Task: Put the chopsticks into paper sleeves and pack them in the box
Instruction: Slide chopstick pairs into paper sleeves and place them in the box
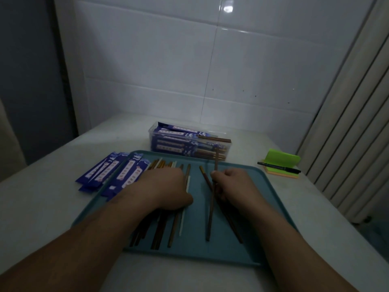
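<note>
A teal tray (248, 245) lies on the table with several loose chopsticks (161, 230), brown and white, spread over its left half. My left hand (166, 189) rests on top of that pile, fingers curled over it. My right hand (233, 184) pinches a dark brown chopstick (211, 216), holding it tilted with its near end on the tray. A second dark chopstick (233, 226) lies under that hand. Empty blue paper sleeves (109, 173) are fanned out at the tray's left edge. Behind the tray stands a clear plastic box (166, 142) holding sleeved chopsticks.
A black pen (277, 167) lies on a pad of green and orange sticky notes (283, 160) to the right of the tray. A tiled wall rises behind the table. A ribbed white radiator (347, 123) stands at the right.
</note>
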The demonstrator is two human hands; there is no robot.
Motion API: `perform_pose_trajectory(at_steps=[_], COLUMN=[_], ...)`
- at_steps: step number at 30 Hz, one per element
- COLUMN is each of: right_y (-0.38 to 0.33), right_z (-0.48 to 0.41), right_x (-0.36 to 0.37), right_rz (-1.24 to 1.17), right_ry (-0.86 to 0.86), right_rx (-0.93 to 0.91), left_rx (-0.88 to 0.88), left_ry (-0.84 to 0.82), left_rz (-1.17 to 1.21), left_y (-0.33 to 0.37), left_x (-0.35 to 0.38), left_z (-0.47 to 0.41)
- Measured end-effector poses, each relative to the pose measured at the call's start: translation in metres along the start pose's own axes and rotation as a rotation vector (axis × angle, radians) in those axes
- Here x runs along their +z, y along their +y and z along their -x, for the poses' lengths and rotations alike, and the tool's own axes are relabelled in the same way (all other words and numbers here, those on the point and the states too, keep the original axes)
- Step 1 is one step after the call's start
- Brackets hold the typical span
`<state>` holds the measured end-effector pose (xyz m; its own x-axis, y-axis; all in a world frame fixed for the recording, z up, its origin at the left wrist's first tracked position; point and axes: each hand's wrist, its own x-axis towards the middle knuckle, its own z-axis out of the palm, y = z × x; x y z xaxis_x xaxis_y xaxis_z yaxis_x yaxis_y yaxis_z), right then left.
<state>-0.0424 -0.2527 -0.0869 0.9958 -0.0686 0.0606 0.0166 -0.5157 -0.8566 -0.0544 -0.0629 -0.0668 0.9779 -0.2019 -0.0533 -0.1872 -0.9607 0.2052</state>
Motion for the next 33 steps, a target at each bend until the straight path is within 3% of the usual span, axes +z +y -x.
perform_pose_trajectory(at_steps=[10, 14, 19, 28, 33], right_y=[-0.002, -0.008, -0.010, -0.008, -0.014], right_z=[0.003, 0.005, 0.009, 0.007, 0.005], right_x=[0.002, 0.002, 0.004, 0.007, 0.010], right_rz=[0.025, -0.273, -0.436, -0.665, -0.704], right_ry=[-0.018, -0.035, -0.156, -0.315, -0.205], right_rx=[-0.013, -0.012, -0.072, 0.041, 0.047], left_rx=[-0.017, -0.029, 0.088, 0.168, 0.175], left_ry=[0.093, 0.229, 0.092, 0.160, 0.060], left_rz=[0.113, 0.504, 0.729, 0.654, 0.677], left_y=[-0.002, -0.007, 0.017, 0.019, 0.010], left_x=[0.003, -0.019, -0.013, -0.004, 0.001], left_z=[0.000, 0.007, 0.017, 0.011, 0.008])
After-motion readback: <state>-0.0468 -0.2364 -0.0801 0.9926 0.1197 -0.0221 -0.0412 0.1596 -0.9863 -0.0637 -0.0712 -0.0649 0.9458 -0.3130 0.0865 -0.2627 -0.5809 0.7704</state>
